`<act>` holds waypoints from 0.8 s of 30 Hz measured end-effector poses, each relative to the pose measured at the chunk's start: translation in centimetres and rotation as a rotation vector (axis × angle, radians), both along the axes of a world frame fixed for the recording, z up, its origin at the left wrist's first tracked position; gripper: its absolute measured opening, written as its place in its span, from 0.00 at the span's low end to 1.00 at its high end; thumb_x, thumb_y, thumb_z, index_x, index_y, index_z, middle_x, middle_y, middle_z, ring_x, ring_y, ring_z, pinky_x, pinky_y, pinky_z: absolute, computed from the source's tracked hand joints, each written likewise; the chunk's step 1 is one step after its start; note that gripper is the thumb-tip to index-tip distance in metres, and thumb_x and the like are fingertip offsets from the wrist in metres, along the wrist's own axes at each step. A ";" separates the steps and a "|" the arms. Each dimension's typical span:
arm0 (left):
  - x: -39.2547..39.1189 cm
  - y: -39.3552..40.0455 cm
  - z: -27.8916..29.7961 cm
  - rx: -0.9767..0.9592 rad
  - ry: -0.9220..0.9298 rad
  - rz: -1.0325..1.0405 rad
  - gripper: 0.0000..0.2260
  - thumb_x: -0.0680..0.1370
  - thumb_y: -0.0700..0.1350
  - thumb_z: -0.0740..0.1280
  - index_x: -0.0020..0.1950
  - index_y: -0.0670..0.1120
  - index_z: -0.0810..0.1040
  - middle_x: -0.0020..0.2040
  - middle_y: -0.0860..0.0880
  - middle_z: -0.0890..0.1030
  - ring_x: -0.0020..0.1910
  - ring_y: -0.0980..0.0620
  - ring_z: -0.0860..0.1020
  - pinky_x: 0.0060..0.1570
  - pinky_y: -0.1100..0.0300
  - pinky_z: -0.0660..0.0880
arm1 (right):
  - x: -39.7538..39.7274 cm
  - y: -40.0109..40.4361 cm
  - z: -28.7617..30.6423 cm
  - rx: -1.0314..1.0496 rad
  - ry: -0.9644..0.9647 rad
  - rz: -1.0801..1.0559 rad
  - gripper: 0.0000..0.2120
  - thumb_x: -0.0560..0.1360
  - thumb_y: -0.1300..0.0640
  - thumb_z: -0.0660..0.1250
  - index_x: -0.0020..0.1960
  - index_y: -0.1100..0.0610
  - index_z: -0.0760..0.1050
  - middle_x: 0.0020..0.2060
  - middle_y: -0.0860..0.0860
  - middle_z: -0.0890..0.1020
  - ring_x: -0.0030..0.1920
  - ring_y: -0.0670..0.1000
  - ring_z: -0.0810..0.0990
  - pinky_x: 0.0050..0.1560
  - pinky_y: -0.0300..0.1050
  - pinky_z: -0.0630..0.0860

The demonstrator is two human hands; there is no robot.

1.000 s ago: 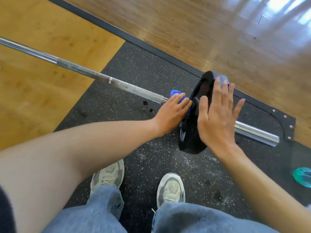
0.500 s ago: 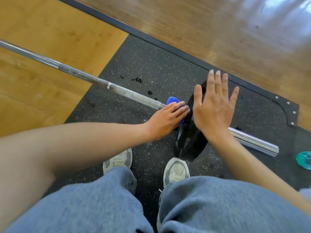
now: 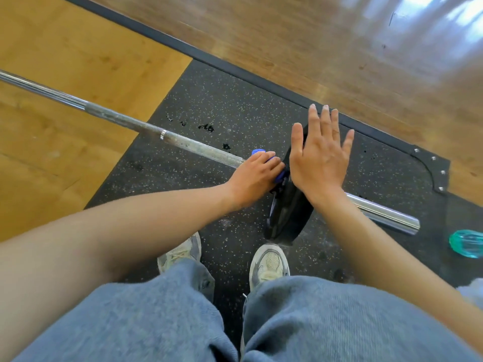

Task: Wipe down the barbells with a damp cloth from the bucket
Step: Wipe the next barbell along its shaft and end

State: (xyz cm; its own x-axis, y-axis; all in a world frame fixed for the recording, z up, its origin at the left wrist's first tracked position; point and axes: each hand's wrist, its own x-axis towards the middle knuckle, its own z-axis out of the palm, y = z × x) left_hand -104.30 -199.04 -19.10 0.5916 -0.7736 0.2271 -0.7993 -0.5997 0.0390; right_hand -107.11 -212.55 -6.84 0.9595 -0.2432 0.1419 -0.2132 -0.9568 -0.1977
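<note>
Barbell (image 3: 198,146): lying on the rubber mat (image 3: 235,105), heavy, stiff, knurled.
Cloth (image 3: 278,176): blue, soft; my left hand (image 3: 254,177) curls round it at the collar.
Plate (image 3: 290,212): my right hand (image 3: 318,158) rests on it, fingers (image 3: 328,121) straight and apart.

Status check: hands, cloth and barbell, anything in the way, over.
Left hand grips blue cloth on barbell beside black plate. Right hand flat, open against the plate. Teal bottle off right, clear of the bar.

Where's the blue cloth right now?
In the head view, centre frame: the blue cloth is under the left hand, wrapped on the barbell against the black plate's inner face.
</note>
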 end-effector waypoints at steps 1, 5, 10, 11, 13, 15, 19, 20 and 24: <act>0.2 -0.7 0.1 -0.024 0.002 0.042 0.15 0.79 0.45 0.62 0.61 0.39 0.80 0.58 0.41 0.82 0.63 0.38 0.77 0.65 0.46 0.73 | 1.2 -0.4 0.2 0.019 0.005 -0.005 0.30 0.84 0.40 0.44 0.83 0.51 0.53 0.82 0.53 0.54 0.82 0.51 0.48 0.80 0.62 0.42; -0.8 -1.2 -0.7 -0.002 -0.040 0.150 0.18 0.78 0.39 0.62 0.68 0.40 0.77 0.66 0.42 0.79 0.68 0.38 0.74 0.70 0.45 0.70 | 3.6 -1.0 1.3 0.056 -0.123 -0.003 0.28 0.85 0.44 0.47 0.82 0.53 0.54 0.82 0.52 0.54 0.82 0.51 0.47 0.79 0.60 0.39; 4.0 -2.3 -0.7 -0.001 -0.038 0.092 0.17 0.79 0.41 0.57 0.63 0.37 0.80 0.57 0.39 0.81 0.61 0.36 0.78 0.64 0.43 0.75 | 1.3 -0.1 -0.6 -0.044 -0.104 -0.029 0.30 0.85 0.43 0.46 0.83 0.53 0.49 0.83 0.51 0.51 0.82 0.51 0.45 0.80 0.59 0.40; 4.4 -2.9 -0.7 0.006 -0.017 0.122 0.15 0.79 0.40 0.60 0.61 0.37 0.80 0.54 0.39 0.81 0.58 0.35 0.78 0.62 0.43 0.75 | 2.3 -0.5 -0.7 -0.057 -0.095 -0.032 0.29 0.85 0.43 0.47 0.83 0.52 0.50 0.82 0.51 0.51 0.82 0.51 0.46 0.80 0.59 0.41; 4.2 -3.7 -1.1 -0.005 -0.069 0.152 0.17 0.78 0.39 0.61 0.65 0.39 0.79 0.59 0.40 0.80 0.62 0.36 0.77 0.65 0.44 0.74 | 4.9 -1.2 -0.2 0.020 -0.082 -0.037 0.28 0.86 0.45 0.47 0.83 0.53 0.53 0.82 0.51 0.53 0.82 0.51 0.47 0.80 0.60 0.45; 3.8 -3.0 -1.3 0.032 -0.138 0.134 0.23 0.79 0.40 0.54 0.71 0.40 0.75 0.67 0.42 0.78 0.68 0.37 0.75 0.68 0.45 0.72 | 7.3 -2.0 0.6 0.110 -0.132 0.000 0.26 0.86 0.47 0.49 0.82 0.54 0.57 0.82 0.51 0.55 0.82 0.51 0.48 0.80 0.59 0.46; 8.2 -3.7 -0.8 -0.048 -0.128 0.105 0.18 0.77 0.38 0.59 0.65 0.39 0.79 0.60 0.41 0.81 0.63 0.37 0.79 0.63 0.46 0.76 | 7.3 -1.6 0.8 0.077 -0.206 0.006 0.27 0.84 0.46 0.52 0.82 0.53 0.56 0.82 0.51 0.54 0.82 0.51 0.47 0.80 0.57 0.41; 8.9 -4.3 -1.0 -0.087 -0.090 0.138 0.16 0.76 0.37 0.66 0.64 0.39 0.79 0.59 0.41 0.81 0.61 0.37 0.79 0.61 0.46 0.77 | 6.6 -1.1 0.2 0.052 -0.198 0.007 0.28 0.84 0.46 0.52 0.82 0.53 0.55 0.82 0.51 0.53 0.82 0.50 0.46 0.80 0.56 0.40; 8.4 -5.5 -2.0 -0.176 -0.099 0.194 0.23 0.79 0.37 0.62 0.74 0.40 0.70 0.69 0.40 0.76 0.70 0.36 0.74 0.68 0.43 0.73 | 6.7 -1.4 -2.0 -0.174 -0.181 0.027 0.28 0.84 0.45 0.51 0.82 0.52 0.56 0.82 0.52 0.55 0.82 0.52 0.49 0.80 0.60 0.46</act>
